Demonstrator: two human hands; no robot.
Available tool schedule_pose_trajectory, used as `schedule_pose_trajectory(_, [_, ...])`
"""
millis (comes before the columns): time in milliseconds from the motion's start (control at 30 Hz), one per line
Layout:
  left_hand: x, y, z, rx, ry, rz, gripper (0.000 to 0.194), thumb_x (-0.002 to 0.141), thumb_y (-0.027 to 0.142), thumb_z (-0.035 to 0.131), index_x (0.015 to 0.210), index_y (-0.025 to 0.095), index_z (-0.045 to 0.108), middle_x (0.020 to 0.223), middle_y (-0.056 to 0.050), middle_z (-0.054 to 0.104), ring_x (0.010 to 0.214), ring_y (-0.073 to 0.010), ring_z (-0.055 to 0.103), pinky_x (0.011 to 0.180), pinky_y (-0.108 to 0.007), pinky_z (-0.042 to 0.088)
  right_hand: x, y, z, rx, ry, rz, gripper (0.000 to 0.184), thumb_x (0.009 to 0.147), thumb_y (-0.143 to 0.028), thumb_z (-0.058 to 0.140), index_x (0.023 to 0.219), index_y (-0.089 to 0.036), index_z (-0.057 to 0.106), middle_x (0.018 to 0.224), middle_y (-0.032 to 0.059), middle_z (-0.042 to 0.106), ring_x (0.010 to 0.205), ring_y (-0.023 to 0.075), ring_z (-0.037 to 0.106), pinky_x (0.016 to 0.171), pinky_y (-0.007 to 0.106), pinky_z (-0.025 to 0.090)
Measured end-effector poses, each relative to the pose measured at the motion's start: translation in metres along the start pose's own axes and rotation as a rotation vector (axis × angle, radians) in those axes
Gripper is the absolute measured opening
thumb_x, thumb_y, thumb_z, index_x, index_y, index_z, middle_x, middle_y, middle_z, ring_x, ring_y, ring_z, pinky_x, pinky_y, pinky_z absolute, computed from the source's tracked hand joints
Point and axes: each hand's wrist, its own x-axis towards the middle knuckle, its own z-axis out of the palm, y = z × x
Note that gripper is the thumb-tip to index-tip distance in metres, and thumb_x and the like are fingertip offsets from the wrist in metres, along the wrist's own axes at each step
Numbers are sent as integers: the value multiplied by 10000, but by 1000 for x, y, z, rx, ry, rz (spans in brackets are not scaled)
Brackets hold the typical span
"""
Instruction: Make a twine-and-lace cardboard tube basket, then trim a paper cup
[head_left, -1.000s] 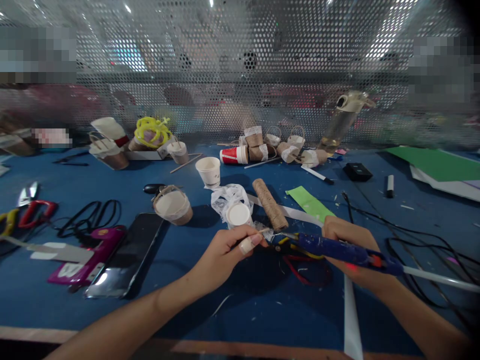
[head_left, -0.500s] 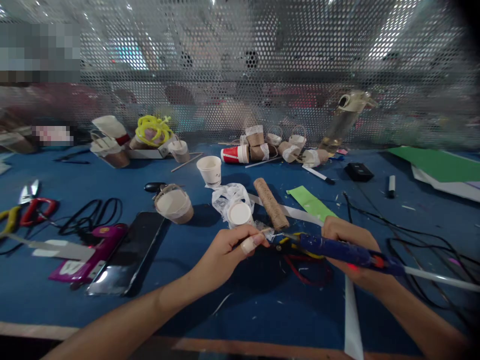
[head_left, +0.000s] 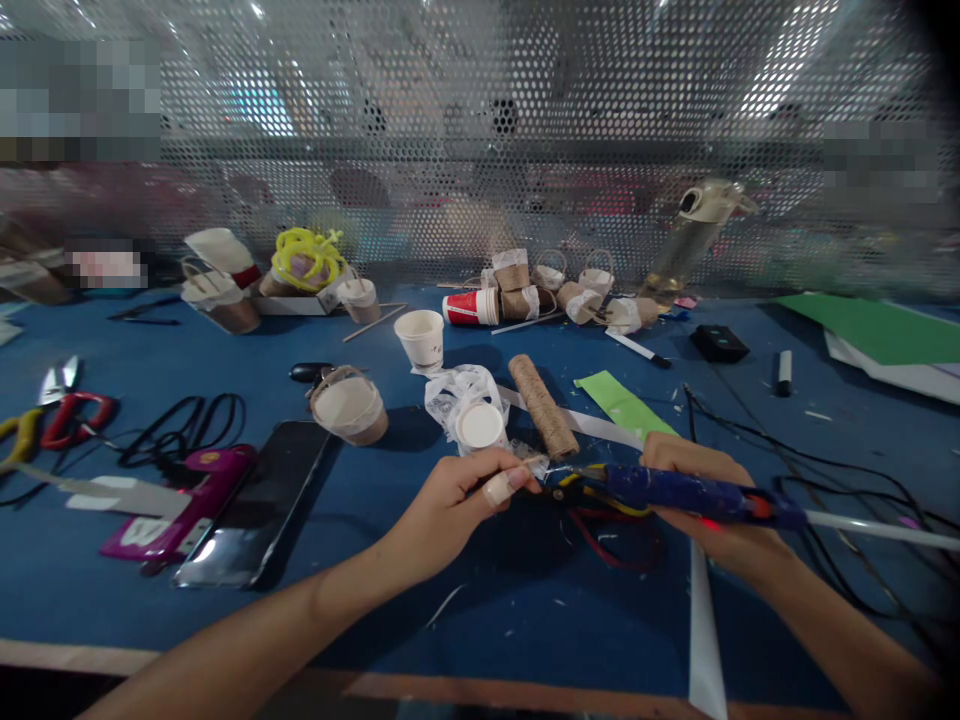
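Pinched closed, my left hand (head_left: 469, 492) has a thin tan strip (head_left: 534, 461) between thumb and fingers; most of it is hidden. A pale wrap covers the thumb. My right hand (head_left: 697, 480) is wrapped around a blue hot glue gun (head_left: 671, 488), with a glue stick (head_left: 877, 527) out of its back end. The gun's metal nozzle points left, close to my left fingertips. Just beyond the hands are a roll of twine (head_left: 542, 405), a white paper cup (head_left: 481, 427) and white lace (head_left: 457, 392). Scissors (head_left: 600, 500) lie under the nozzle.
A phone (head_left: 259, 505), purple glue gun (head_left: 176, 510) and red-handled scissors (head_left: 76, 420) lie left. A twine-wrapped cup (head_left: 349, 408) stands near the phone. Several small baskets (head_left: 517, 285) sit at the back by a perforated metal screen (head_left: 450, 150). Black cables (head_left: 840, 470) lie right.
The blue glue gun has shifted slightly right, so its nozzle sits a little farther from my left fingertips. My left hand stays nearly still, still pinching.
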Motion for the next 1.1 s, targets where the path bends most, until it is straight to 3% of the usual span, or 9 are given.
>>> schedule_pose_trajectory(567, [0,1,0,-27,2,-4,286,997,347,530,905,154,720,601,50,443,547,-77,403,540,-209,322,4,-3,-3,-42,-33,32,309,928,-383,625,682,-224,525,697,-1,533,629,172,489,572,317,349])
schedule_pose_trajectory(733, [-2,2,-1,-60,-13,9,303,1000,365,520,909,150,714,591,51,426,536,-78,377,528,-216,299,4,-5,-3,-114,-18,87,298,956,-291,567,679,-221,483,687,-15,489,616,155,475,582,307,361])
schedule_pose_trajectory(967, [-2,0,0,-100,-18,-17,338,995,405,517,909,138,707,581,49,403,526,-85,353,519,-226,279,6,7,-15,-349,165,121,62,896,-263,622,846,-236,599,885,32,652,778,206,621,684,308,468])
schedule_pose_trajectory(1100, [-2,2,0,-145,-18,-13,342,991,410,518,905,135,702,569,53,390,523,-89,356,526,-230,295,2,17,-32,-629,157,177,107,885,-351,620,880,-249,589,894,46,662,776,236,642,623,311,449])
